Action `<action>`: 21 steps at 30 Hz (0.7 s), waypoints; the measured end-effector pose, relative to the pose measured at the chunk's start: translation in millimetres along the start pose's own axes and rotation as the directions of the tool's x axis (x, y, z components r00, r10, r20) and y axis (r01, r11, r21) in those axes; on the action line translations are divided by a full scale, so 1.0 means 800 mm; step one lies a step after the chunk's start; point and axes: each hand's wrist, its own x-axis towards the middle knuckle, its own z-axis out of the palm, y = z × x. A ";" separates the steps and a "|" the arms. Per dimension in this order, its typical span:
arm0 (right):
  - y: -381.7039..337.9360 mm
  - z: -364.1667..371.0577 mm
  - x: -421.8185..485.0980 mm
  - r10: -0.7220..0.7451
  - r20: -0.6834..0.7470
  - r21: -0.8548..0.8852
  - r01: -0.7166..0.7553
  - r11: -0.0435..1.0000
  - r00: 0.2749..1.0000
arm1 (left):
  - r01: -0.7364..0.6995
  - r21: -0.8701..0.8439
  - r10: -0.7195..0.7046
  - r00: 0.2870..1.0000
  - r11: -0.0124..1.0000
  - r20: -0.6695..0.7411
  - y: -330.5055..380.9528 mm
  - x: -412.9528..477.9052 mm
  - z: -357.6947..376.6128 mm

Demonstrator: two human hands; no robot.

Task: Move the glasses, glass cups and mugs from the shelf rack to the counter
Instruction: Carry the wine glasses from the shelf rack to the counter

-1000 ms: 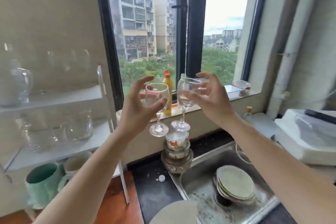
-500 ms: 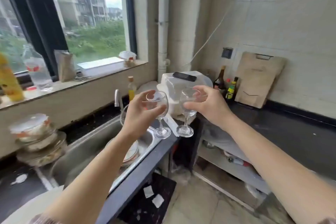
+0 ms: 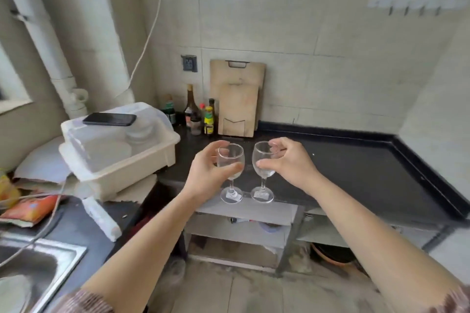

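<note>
2 wine glasses are held upright by their bowls, the left glass [image 3: 231, 160] in the left hand [image 3: 206, 173], the right glass [image 3: 264, 161] in the right hand [image 3: 288, 160], fingers curled around each, above the near edge of the black worktop [image 3: 356, 168]; 2 cutting boards [image 3: 237, 99] lean behind.

Phone [image 3: 109, 119] on dish box [image 3: 142, 157], left of counter [image 3: 356, 170]

— Where are our arms?
— Both stretched forward, side by side. Our left hand [image 3: 208, 173] and right hand [image 3: 287, 160] are each curled in a grip — thumbs low, fingers high.
</note>
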 end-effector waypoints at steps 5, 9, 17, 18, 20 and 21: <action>0.089 -0.051 0.107 0.108 -0.065 -0.022 -0.109 0.994 0.992 | 0.009 -0.021 -0.007 0.993 1.000 0.118 -0.034 0.127 0.095; 0.145 -0.093 0.193 0.181 -0.105 -0.063 -0.188 0.980 0.978 | 0.013 -0.010 -0.011 0.981 1.000 0.193 -0.046 0.231 0.167; 0.256 -0.161 0.328 0.242 -0.175 -0.120 -0.264 0.957 0.954 | 0.086 0.040 -0.093 0.961 0.996 0.262 -0.086 0.390 0.314; 0.270 -0.167 0.347 0.245 -0.178 -0.124 -0.269 0.955 0.953 | 0.100 0.050 -0.110 0.960 0.994 0.258 -0.094 0.409 0.332; 0.302 -0.177 0.387 0.251 -0.173 -0.138 -0.276 0.951 0.952 | 0.122 0.073 -0.137 0.958 0.990 0.251 -0.112 0.448 0.367; 0.319 -0.181 0.406 0.257 -0.166 -0.139 -0.281 0.949 0.952 | 0.135 0.086 -0.152 0.958 0.987 0.243 -0.122 0.465 0.383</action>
